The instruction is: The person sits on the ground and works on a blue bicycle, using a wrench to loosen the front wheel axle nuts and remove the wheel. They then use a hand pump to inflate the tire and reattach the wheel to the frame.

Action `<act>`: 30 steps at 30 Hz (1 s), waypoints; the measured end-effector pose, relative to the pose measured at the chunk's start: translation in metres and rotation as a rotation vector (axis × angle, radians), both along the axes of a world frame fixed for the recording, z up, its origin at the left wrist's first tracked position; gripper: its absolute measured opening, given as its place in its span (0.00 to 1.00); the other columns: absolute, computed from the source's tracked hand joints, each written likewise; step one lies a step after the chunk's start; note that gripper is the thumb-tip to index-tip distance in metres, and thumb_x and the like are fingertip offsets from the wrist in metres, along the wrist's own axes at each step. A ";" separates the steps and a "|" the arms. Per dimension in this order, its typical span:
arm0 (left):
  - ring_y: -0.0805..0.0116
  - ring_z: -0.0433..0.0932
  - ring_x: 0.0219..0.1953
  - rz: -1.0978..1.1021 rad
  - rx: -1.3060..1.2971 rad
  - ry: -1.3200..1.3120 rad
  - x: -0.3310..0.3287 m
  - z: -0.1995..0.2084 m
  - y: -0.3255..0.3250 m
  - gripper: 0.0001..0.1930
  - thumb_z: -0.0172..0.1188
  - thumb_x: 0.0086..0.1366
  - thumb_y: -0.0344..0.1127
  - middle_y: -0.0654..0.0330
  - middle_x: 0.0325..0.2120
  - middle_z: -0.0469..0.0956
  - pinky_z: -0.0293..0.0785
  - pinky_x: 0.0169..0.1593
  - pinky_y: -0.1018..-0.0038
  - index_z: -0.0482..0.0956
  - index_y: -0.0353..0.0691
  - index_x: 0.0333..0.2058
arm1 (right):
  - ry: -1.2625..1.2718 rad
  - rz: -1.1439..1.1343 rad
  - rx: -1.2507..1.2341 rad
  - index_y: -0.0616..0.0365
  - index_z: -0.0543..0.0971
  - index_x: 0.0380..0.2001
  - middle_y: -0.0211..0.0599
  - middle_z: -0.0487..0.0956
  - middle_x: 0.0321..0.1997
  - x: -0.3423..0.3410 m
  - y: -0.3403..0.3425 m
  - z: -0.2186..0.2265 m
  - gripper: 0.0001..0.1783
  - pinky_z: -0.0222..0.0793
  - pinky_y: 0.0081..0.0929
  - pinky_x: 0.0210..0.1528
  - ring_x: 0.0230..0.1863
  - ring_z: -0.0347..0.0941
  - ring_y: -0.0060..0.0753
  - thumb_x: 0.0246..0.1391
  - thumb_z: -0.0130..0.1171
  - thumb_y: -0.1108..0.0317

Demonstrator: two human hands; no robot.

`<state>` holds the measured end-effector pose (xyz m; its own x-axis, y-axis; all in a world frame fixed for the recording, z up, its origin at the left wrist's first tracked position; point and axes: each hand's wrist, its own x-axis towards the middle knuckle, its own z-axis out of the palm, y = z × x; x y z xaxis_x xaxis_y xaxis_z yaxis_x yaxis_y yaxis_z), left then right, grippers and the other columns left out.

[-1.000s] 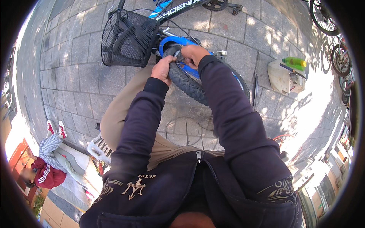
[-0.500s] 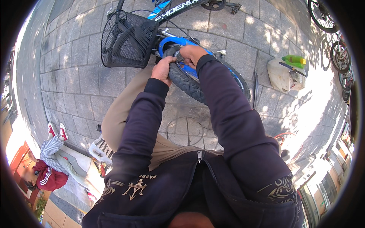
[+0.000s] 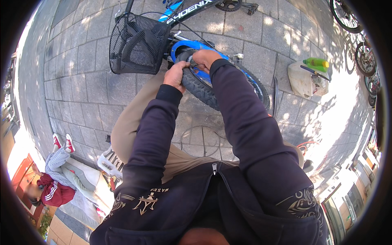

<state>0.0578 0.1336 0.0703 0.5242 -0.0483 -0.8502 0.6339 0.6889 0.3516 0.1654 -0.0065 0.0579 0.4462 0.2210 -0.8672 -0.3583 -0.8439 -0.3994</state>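
A bicycle with a blue front wheel lies on its side on the paving. My left hand grips the wheel's black knobby tyre, its thumb over the tyre's edge. Across from it my right hand is closed at the inner side of the tyre, by the blue rim. Its fingertips are partly hidden, and whether they pinch the tyre or something small there I cannot make out. A black mesh basket sits at the bicycle's front, left of the wheel.
A whitish container with a green bottle on it stands to the right. A dark flat bar lies beside the wheel. A thin loop of cable is on the paving near me. At the left a person sits; parked bicycles line the right.
Both hands stay at the same spot on the tyre, with barely any shift. The whole view has moved very slightly.
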 end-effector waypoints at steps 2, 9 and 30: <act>0.55 0.88 0.43 -0.007 0.004 0.002 0.000 0.002 0.000 0.20 0.56 0.73 0.33 0.48 0.45 0.84 0.87 0.50 0.59 0.72 0.27 0.58 | -0.010 -0.023 0.002 0.60 0.81 0.16 0.47 0.83 0.24 -0.002 -0.001 -0.007 0.17 0.72 0.42 0.36 0.30 0.82 0.46 0.53 0.54 0.63; 0.56 0.87 0.39 0.055 -0.020 -0.037 -0.004 0.004 0.000 0.18 0.62 0.70 0.31 0.49 0.43 0.84 0.86 0.48 0.59 0.75 0.27 0.54 | -0.017 -0.043 0.011 0.61 0.81 0.17 0.47 0.83 0.23 -0.003 0.001 -0.018 0.17 0.72 0.42 0.35 0.31 0.83 0.46 0.55 0.55 0.64; 0.59 0.86 0.47 0.251 -0.141 -0.346 -0.034 -0.037 -0.015 0.20 0.60 0.76 0.40 0.51 0.47 0.86 0.81 0.58 0.63 0.79 0.30 0.56 | -0.302 0.130 0.103 0.59 0.83 0.20 0.46 0.82 0.22 -0.011 0.007 -0.054 0.20 0.70 0.47 0.29 0.23 0.80 0.48 0.62 0.53 0.62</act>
